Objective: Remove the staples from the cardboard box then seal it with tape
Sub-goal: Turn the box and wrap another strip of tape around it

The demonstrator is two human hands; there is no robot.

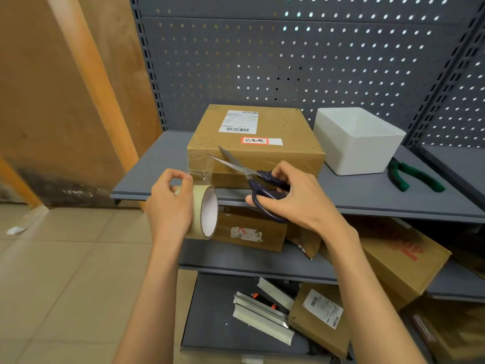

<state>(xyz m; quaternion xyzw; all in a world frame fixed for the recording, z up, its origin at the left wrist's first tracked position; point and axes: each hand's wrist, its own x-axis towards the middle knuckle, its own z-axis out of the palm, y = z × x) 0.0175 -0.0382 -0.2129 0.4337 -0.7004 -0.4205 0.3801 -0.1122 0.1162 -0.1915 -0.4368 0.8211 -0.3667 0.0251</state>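
Observation:
A brown cardboard box (256,147) with a shipping label and a red-edged sticker lies on the top grey shelf (367,195). A strip of clear tape (200,168) runs from the box's front left corner down to the tape roll (202,214). My left hand (169,206) grips the roll and pinches the strip near it. My right hand (294,195) holds blue-handled scissors (246,174). Their blades are spread, pointing left at the strip just in front of the box.
A white plastic bin (358,139) stands right of the box, with green-handled pliers (412,177) lying beyond it. Lower shelves hold several cardboard boxes (399,256) and metal brackets (262,308). A pegboard (288,61) backs the shelf. Tiled floor lies to the left.

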